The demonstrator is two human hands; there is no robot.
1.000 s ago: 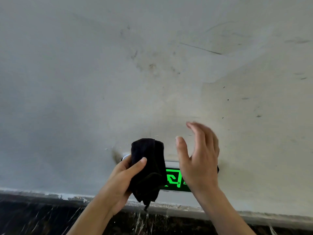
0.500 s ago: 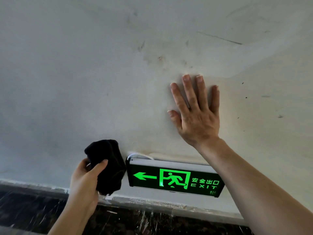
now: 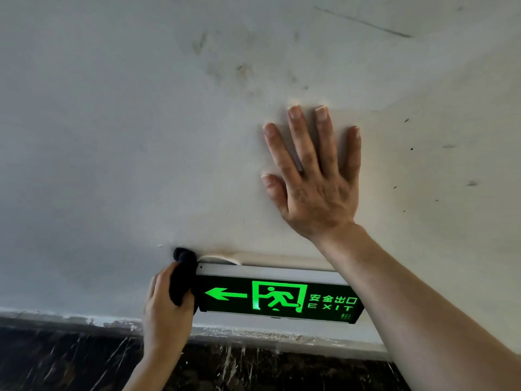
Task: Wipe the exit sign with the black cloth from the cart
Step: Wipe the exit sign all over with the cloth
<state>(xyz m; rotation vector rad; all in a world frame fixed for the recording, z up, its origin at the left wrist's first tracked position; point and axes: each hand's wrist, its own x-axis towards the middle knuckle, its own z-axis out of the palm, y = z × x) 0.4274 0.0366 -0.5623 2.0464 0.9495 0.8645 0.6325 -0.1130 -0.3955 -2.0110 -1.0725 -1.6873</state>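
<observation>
The exit sign (image 3: 277, 297) is a long black box with a lit green arrow, running figure and "EXIT" lettering, mounted low on a white wall. My left hand (image 3: 166, 309) grips a bunched black cloth (image 3: 181, 280) and presses it against the sign's left end. The cloth's upper tip touches the wall at the sign's top left corner. My right hand (image 3: 313, 176) lies flat on the wall above the sign, fingers spread, holding nothing. My right forearm covers the sign's right end.
The white wall (image 3: 141, 136) carries smudges and dark scuff marks. Below the sign runs a chipped white edge, then a dark marble skirting (image 3: 70, 359) with white streaks. A thin white cable (image 3: 220, 258) loops out of the sign's top left.
My left hand has moved right and brought the cloth against the sign's left end. My right hand went from in front of the sign up to flat on the wall and stays there.
</observation>
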